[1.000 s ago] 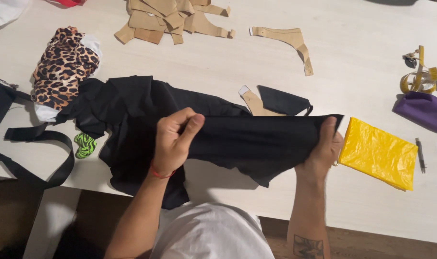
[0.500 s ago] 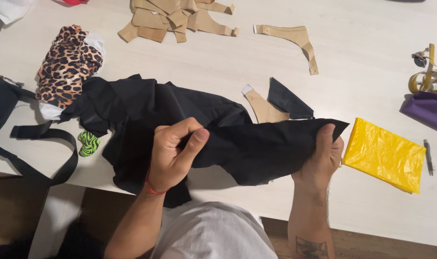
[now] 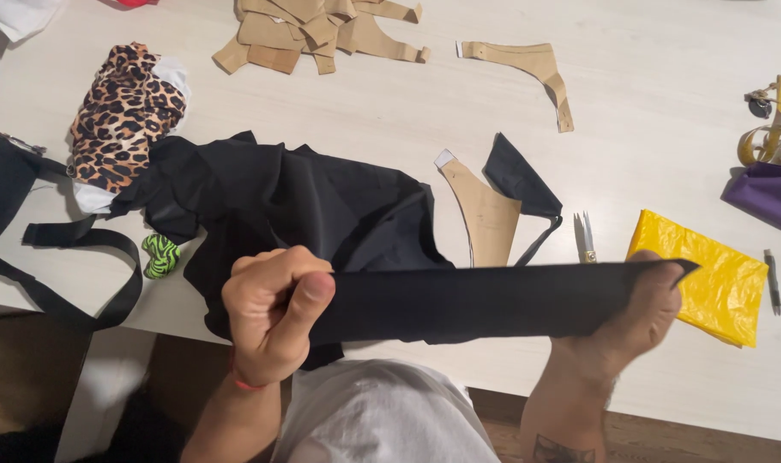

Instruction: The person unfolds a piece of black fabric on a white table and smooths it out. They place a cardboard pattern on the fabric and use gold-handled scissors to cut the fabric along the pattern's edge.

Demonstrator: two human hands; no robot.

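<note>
A long piece of black fabric (image 3: 476, 302) is stretched flat and taut between both hands, lifted above the table's near edge. My left hand (image 3: 272, 313) pinches its left end, thumb on top. At the right end, my right hand (image 3: 632, 317) grips the pointed corner. The rest of the black cloth (image 3: 270, 201) lies bunched on the white table (image 3: 665, 120) behind my left hand.
Small scissors (image 3: 585, 237), a tan pattern piece (image 3: 486, 214) and a black cut piece (image 3: 517, 182) lie behind the strip. A yellow plastic bag (image 3: 716, 274) sits right. Leopard-print cloth (image 3: 120, 111), black strap (image 3: 81, 257), green striped scrap (image 3: 159, 255), tan pieces (image 3: 313, 30), measuring tape (image 3: 772, 141), purple cloth (image 3: 772, 193).
Both hands pulled the black fabric toward me and up, stretching it flatter and wider. The scissors and the tan piece behind it came into view.
</note>
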